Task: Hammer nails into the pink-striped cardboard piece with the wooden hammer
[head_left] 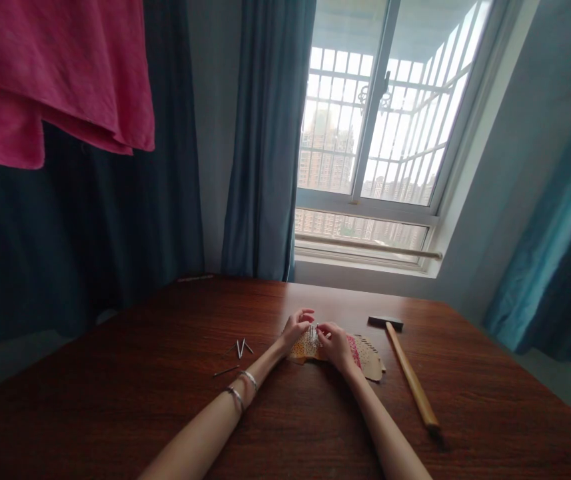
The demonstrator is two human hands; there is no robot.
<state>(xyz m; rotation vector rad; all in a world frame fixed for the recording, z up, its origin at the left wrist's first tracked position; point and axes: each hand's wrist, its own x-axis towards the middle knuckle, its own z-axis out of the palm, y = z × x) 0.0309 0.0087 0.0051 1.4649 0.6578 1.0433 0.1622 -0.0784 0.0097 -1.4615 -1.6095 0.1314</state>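
My right hand (334,341) is closed in a pinch at the top of a thin metal nail (317,327). Beside it, several nails (311,331) stand upright in a flat patterned piece (306,350), which has yellow, white and pink parts and a tan end with dark slots. My left hand (296,327) curves around the far left side of these nails, thumb and fingers apart. Part of the piece is hidden under my right hand. Silver bracelets (242,392) circle my left wrist.
On the brown wooden table (285,427), several loose nails (240,348) lie left of my left forearm, with a thin dark rod (226,371) nearer me. A hammer (412,377) with a wooden handle lies at right. Behind are blue curtains (265,147) and a barred window (370,133).
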